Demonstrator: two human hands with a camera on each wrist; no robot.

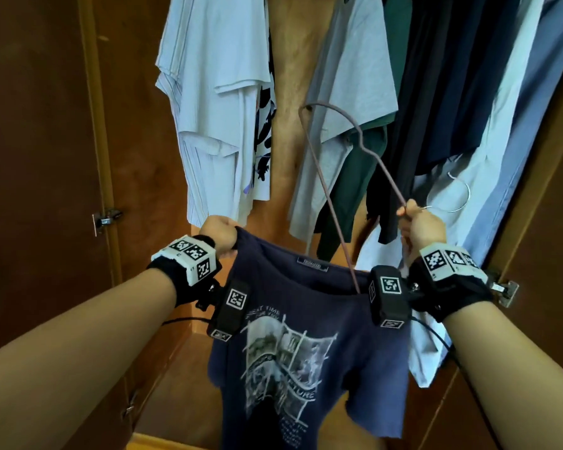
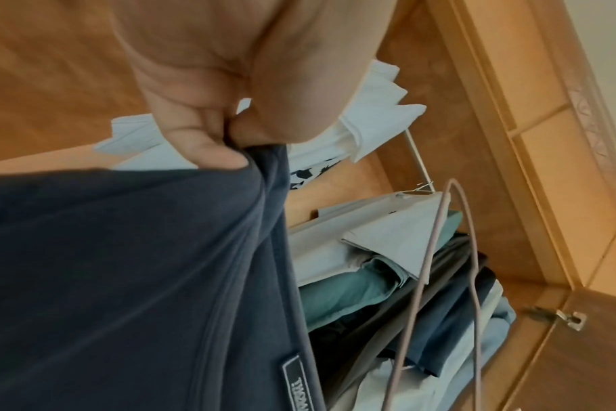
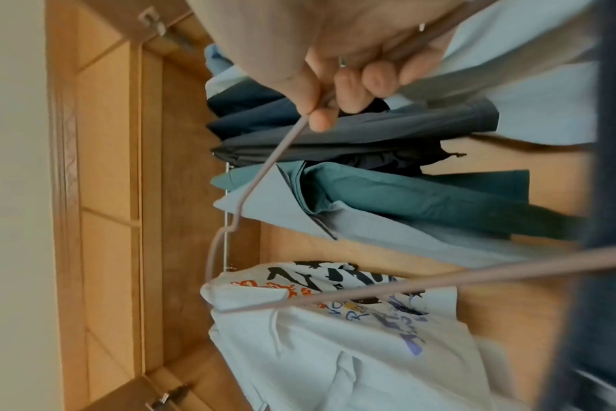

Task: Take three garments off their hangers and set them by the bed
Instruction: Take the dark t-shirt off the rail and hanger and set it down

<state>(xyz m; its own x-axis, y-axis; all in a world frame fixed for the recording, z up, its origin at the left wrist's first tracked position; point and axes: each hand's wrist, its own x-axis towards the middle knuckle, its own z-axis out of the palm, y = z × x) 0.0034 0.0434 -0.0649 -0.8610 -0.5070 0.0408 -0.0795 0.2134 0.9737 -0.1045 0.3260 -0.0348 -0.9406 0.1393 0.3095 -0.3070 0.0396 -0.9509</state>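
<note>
Fingers (image 3: pixel 350 91) of the right hand (image 1: pixel 421 227) curl round one arm of a thin pinkish wire hanger (image 1: pixel 348 151), whose other arm runs down into the neck of a navy printed T-shirt (image 1: pixel 309 345), its end hidden there. Left of the hanger, the left hand (image 1: pixel 218 232) bunches the T-shirt's shoulder in a closed fist. Behind the hanger hang wardrobe clothes (image 1: pixel 355 76), tops cut off.
</note>
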